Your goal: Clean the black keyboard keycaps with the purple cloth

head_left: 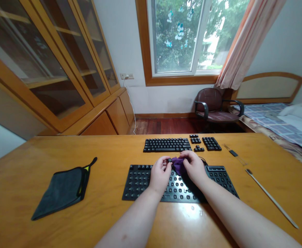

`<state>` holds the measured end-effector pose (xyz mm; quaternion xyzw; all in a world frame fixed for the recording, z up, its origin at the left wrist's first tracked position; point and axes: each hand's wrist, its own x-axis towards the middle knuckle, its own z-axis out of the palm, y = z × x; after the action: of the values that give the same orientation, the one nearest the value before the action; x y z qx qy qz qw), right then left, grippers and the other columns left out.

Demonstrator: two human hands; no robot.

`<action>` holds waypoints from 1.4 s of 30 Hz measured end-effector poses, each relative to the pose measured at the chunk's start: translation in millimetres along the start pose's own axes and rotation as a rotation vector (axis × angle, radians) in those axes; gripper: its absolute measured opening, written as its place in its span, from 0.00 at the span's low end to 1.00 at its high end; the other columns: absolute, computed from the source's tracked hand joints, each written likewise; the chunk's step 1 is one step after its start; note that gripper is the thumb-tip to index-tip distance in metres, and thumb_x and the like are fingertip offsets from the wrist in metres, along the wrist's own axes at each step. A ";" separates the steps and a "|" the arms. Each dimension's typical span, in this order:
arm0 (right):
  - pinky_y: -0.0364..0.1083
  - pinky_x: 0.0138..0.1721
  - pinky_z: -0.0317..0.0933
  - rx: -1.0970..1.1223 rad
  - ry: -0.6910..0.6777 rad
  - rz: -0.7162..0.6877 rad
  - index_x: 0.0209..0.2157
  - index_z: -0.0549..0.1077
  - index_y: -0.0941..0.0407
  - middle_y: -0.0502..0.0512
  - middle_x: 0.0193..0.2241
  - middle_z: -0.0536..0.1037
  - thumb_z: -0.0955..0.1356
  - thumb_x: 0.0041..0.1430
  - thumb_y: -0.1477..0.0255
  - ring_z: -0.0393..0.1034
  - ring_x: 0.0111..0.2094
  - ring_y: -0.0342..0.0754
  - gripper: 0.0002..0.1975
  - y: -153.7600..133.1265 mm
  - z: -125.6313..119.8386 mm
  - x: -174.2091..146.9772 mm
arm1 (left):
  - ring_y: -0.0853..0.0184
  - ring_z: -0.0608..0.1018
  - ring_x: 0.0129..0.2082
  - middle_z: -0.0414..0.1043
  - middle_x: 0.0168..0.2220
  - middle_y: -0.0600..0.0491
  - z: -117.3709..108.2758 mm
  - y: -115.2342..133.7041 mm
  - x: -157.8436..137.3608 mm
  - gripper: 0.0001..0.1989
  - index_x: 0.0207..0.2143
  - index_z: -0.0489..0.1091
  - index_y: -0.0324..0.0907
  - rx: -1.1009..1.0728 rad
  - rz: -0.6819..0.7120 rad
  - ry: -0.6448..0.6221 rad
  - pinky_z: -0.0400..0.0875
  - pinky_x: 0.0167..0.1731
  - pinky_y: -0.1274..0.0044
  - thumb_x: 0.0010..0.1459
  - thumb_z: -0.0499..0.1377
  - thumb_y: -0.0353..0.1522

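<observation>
My left hand (160, 174) pinches a small black keycap (169, 160) between thumb and fingers. Close against it on the right, my right hand (194, 167) grips a bunched purple cloth (178, 165). Both hands are above a black keyboard base (137, 186) whose keys are mostly off, showing rows of round switch mounts. A few keycaps remain along its upper left edge. Behind the base, loose black keycaps (166, 144) lie laid out in keyboard order, with the number-pad keycaps (211, 143) at their right.
A folded dark grey cloth (60, 189) with a loop lies at left on the wooden desk (109, 220). To the right are a wire keycap puller (233, 153) and a long thin brush (272, 199). An office chair (212, 106) and a bed (277, 117) stand beyond.
</observation>
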<state>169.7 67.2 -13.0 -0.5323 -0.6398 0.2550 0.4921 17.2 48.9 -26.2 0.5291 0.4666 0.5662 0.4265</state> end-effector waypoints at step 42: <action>0.45 0.28 0.64 0.616 -0.269 0.325 0.33 0.76 0.55 0.52 0.30 0.74 0.72 0.44 0.62 0.66 0.24 0.43 0.14 -16.6 8.8 -6.0 | 0.68 0.78 0.32 0.74 0.32 0.52 0.4 5.4 -2.5 0.09 0.34 0.67 0.39 -0.095 -0.065 0.005 0.73 0.37 0.74 0.49 0.61 0.30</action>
<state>154.4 58.2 -4.4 -0.4158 -0.4992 0.5780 0.4938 17.8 45.5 -21.4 0.4913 0.4571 0.5749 0.4682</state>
